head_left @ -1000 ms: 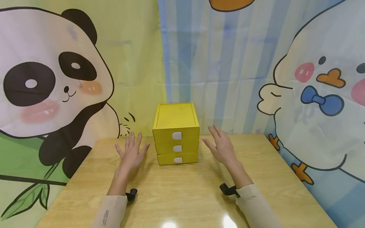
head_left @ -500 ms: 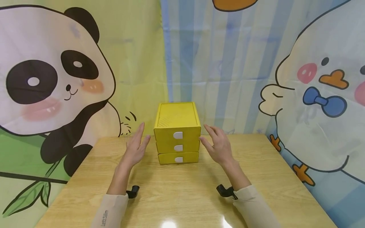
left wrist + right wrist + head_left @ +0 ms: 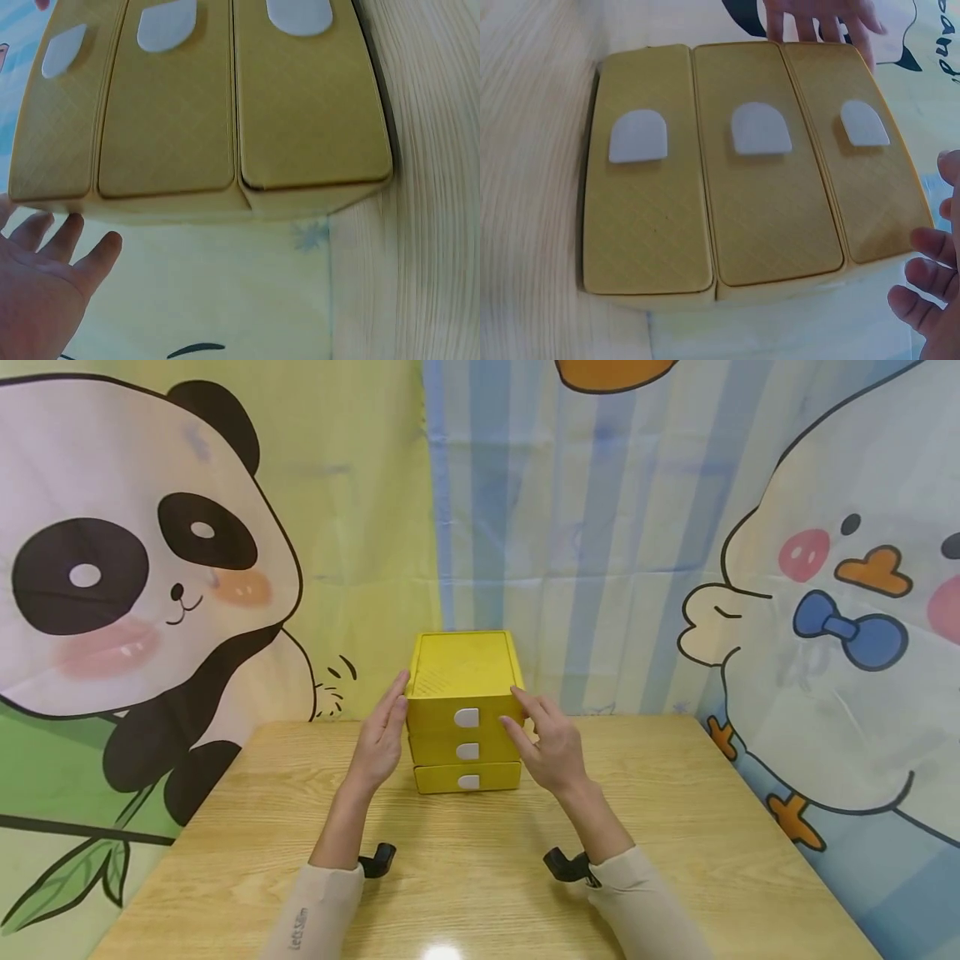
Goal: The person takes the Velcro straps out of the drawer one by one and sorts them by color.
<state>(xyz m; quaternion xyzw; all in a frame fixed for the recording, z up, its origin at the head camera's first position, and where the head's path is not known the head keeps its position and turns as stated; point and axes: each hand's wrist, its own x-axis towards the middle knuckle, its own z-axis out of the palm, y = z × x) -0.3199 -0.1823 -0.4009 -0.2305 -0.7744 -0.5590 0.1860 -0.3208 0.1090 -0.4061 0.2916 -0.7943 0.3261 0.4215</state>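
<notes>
Yellow drawer box (image 3: 465, 702) stands upright on the wooden table (image 3: 465, 877). Left hand (image 3: 380, 742) is at the box's left side, right hand (image 3: 557, 747) at its right front edge; fingers loose, unclamped, contact unconfirmed. Matched side pressure should steady it.

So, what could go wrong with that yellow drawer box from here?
The yellow drawer box might twist or skid on the wooden table if the left hand and right hand, at its upper sides, pushed unevenly. If it tilted toward the head camera, its drawers, which face that way, might slide out.
</notes>
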